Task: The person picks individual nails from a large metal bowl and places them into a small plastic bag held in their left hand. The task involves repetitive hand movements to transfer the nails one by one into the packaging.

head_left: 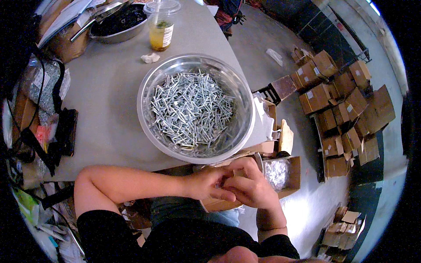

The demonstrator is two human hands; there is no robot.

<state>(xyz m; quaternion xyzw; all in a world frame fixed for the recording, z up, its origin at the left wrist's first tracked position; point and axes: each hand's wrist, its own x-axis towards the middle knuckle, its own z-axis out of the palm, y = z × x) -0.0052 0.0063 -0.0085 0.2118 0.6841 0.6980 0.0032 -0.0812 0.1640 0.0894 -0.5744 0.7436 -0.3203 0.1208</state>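
A large metal bowl (146, 127) stands on the grey table, heaped with thin silver fasteners (193, 105) that look like screws or nails. In front of its near rim, just off the table edge, my two hands meet. My left hand (206, 186) reaches in from the left with its fingers curled, partly hidden behind the other hand. My right hand (252, 184) is bent over it, fingers closed and touching the left fingers. Whatever lies between them is hidden or too small to make out.
On the grey table (96, 101) stand a plastic cup of yellow drink (160, 35), a crumpled tissue (150, 58) and a pan of dark pieces (118, 24). An open carton with clear plastic bags (277, 173) sits right of my hands. Cardboard boxes (340, 109) are stacked farther right.
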